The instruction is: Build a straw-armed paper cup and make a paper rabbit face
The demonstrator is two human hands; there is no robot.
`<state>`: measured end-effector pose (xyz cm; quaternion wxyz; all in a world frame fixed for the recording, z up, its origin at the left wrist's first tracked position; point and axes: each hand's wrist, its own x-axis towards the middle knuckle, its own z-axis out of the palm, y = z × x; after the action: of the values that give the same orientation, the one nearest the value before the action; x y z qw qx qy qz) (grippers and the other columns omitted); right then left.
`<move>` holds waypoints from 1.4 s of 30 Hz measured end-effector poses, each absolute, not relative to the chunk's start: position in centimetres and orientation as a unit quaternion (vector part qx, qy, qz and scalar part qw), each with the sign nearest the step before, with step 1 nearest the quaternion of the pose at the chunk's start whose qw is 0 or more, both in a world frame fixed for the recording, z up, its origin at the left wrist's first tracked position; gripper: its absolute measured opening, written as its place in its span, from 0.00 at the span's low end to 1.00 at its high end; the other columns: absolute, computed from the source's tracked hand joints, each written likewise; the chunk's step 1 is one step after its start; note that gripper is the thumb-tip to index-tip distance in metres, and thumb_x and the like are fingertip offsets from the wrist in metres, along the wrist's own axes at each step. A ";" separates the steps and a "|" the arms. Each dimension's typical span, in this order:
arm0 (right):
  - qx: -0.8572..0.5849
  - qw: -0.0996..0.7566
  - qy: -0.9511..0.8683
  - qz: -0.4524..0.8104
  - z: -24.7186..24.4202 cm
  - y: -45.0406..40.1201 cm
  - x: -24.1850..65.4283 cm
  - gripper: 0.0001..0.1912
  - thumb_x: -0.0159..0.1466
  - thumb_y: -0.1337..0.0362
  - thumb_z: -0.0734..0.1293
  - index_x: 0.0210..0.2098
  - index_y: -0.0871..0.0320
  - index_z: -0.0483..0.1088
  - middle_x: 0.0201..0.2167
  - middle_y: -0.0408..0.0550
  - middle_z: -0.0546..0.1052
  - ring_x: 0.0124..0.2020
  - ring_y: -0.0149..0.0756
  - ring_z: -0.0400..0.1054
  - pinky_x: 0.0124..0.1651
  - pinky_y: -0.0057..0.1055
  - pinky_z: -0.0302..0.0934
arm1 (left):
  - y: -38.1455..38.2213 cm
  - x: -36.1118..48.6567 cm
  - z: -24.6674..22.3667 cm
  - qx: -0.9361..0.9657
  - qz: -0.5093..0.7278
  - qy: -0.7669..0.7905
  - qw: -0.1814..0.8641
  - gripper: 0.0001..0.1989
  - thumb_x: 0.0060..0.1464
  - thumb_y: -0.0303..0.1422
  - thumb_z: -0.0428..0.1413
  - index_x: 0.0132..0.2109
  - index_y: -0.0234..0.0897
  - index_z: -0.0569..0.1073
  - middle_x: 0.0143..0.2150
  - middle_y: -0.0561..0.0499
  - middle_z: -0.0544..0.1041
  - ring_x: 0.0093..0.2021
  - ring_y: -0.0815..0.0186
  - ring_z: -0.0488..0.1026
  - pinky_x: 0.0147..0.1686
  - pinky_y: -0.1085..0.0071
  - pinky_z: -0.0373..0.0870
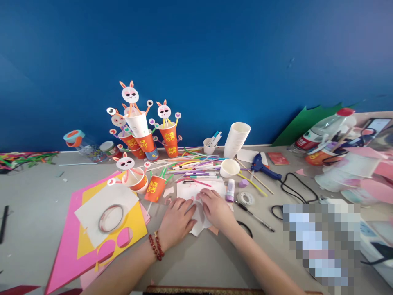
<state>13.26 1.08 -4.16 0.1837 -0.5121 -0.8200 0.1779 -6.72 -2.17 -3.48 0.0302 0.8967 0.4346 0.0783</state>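
My left hand point(178, 221) lies on the white paper point(201, 187) with its fingers spread, a bead bracelet point(156, 246) round the wrist. Close beside it, my right hand point(216, 208) has its fingers bent together and its fingertips down on the same sheet. Tiny pink paper pieces point(193, 198) lie by the right fingertips; whether one is pinched there is hidden. A glue stick point(230, 191) stands just right of my right hand, near its purple cap point(243, 183). A red paper cup point(155, 188) with green pipe-cleaner arms lies tilted beyond my left hand.
Rabbit-faced paper cups point(144, 141) stand stacked at the back left. Pipe cleaners point(193, 163) and markers lie behind the paper. A tape roll point(111, 218) rests on coloured sheets at left. Right are a roll of white tape point(246, 198), pen point(256, 217) and corded glue gun point(263, 167).
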 end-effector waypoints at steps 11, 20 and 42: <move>-0.491 0.169 -0.847 0.111 -5.7 0.1 13.5 0.25 0.63 0.78 0.62 0.57 0.57 0.70 0.56 0.54 0.73 0.53 0.47 0.65 0.57 0.41 0.64 | -2.1 -6.7 -3.6 0.893 0.092 0.439 0.039 0.18 0.63 0.37 0.54 0.59 0.42 0.69 0.60 0.48 0.70 0.56 0.54 0.64 0.55 0.53 0.62; -0.482 0.126 -0.866 0.034 -6.0 -0.4 13.2 0.27 0.62 0.71 0.68 0.61 0.55 0.67 0.57 0.56 0.71 0.53 0.51 0.64 0.52 0.43 0.63 | -2.2 -6.7 -3.5 0.888 0.096 0.447 0.057 0.19 0.63 0.36 0.53 0.60 0.43 0.69 0.60 0.48 0.71 0.55 0.53 0.65 0.54 0.53 0.61; -0.567 0.334 -0.752 0.028 -3.5 -1.5 16.5 0.11 0.71 0.66 0.57 0.45 0.58 0.70 0.40 0.53 0.78 0.41 0.43 0.72 0.43 0.37 0.67 | -1.2 -7.4 -3.3 0.867 0.190 0.434 0.152 0.14 0.64 0.31 0.51 0.55 0.40 0.72 0.55 0.46 0.75 0.53 0.56 0.69 0.52 0.56 0.64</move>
<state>16.51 -1.50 -3.47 0.3341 -0.5674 -0.7521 0.0281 -7.36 -1.21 -3.27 0.1522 0.8671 0.4344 0.1902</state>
